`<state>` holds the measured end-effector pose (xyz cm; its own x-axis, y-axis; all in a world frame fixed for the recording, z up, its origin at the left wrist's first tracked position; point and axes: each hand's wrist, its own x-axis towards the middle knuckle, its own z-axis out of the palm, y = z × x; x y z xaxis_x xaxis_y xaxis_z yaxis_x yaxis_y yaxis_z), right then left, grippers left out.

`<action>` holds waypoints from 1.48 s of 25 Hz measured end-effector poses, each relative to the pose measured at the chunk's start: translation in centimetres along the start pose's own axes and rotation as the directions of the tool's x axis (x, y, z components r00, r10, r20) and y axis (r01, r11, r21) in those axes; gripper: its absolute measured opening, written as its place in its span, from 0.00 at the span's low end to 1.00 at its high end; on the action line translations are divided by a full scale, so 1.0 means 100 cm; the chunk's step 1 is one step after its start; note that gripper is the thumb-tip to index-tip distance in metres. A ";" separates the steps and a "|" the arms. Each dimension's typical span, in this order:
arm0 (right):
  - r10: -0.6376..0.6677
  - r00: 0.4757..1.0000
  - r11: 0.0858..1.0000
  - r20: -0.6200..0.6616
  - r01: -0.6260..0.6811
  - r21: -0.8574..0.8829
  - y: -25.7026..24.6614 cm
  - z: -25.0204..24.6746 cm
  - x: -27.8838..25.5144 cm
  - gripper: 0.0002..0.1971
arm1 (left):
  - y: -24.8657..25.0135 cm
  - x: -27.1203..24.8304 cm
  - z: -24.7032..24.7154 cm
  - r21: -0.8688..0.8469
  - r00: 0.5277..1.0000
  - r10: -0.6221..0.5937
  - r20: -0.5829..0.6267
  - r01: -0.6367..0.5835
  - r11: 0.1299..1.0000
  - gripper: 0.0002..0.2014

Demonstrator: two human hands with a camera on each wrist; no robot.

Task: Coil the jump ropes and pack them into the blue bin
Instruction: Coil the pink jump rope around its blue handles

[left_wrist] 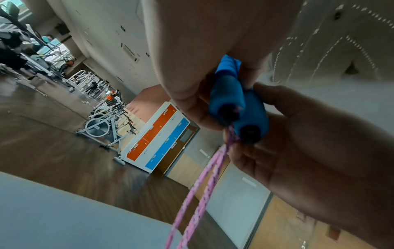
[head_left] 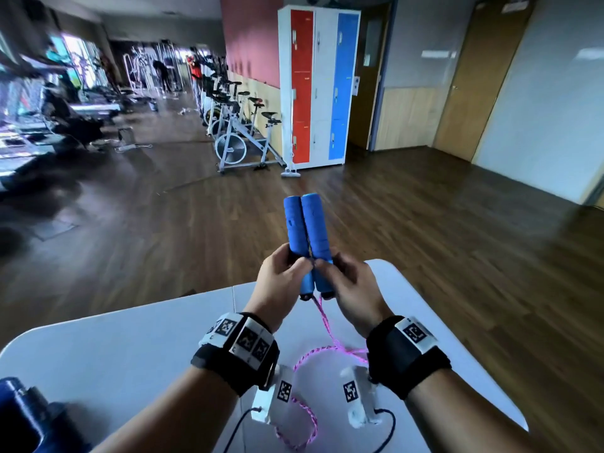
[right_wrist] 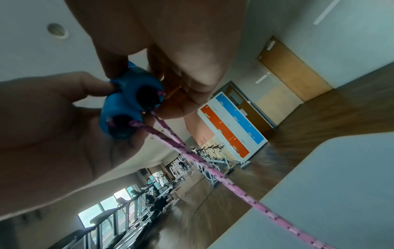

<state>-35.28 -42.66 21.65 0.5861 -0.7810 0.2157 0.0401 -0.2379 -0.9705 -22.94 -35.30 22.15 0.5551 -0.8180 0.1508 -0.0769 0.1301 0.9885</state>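
Note:
Two blue foam jump-rope handles (head_left: 306, 238) stand upright side by side, held together above the far edge of the white table (head_left: 114, 348). My left hand (head_left: 283, 282) grips the left handle near its lower end, and my right hand (head_left: 348, 286) grips the right one. In the wrist views the handle ends (left_wrist: 238, 111) (right_wrist: 132, 104) show black caps. The pink braided rope (head_left: 327, 335) hangs from both caps, loops on the table between my forearms and trails toward me (left_wrist: 198, 202) (right_wrist: 224, 182). A dark blue object (head_left: 29, 416), possibly the bin, shows at the lower left corner.
The table ends just past my hands; beyond it lies wooden floor (head_left: 425, 240). Exercise bikes (head_left: 238, 135) and a red, white and blue locker (head_left: 318, 86) stand at the far wall. Camera cables hang from my wrist units.

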 end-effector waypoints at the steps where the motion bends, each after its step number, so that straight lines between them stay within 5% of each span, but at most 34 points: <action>1: -0.021 1.000 1.000 -0.006 0.021 0.000 -0.006 -0.001 0.000 0.08 | 0.006 0.000 0.005 -0.013 1.000 0.018 -0.015 -0.018 1.000 0.13; 5: -0.063 0.998 0.997 -0.004 0.064 0.043 -0.025 -0.007 -0.004 0.10 | 0.022 -0.005 0.021 -0.099 0.998 0.055 -0.036 -0.059 0.993 0.20; 14: -0.080 0.997 0.978 0.010 0.077 0.195 -0.057 -0.011 -0.008 0.14 | 0.049 0.002 0.035 -0.064 0.998 0.050 -0.024 -0.051 0.997 0.16; 20: -0.028 1.000 0.951 -0.008 0.030 0.307 -0.063 -0.017 0.001 0.11 | 0.062 -0.001 0.045 -0.114 0.994 0.113 0.001 -0.112 0.987 0.27; 29: -0.103 0.988 0.936 0.116 0.057 0.346 -0.071 -0.022 0.003 0.12 | 0.092 0.003 0.037 -0.280 0.994 0.017 0.105 0.013 0.960 0.13; 37: -0.091 0.963 0.906 0.253 -0.025 0.422 -0.062 -0.016 0.006 0.15 | 0.101 0.015 0.039 -0.316 0.993 0.080 -0.092 -0.105 0.943 0.13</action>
<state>-36.42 -42.58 27.93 0.7655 -0.5848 0.2684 0.3629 0.0479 -0.9306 -26.08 -37.40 32.39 0.6212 -0.7498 0.2279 0.1304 0.3856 0.9134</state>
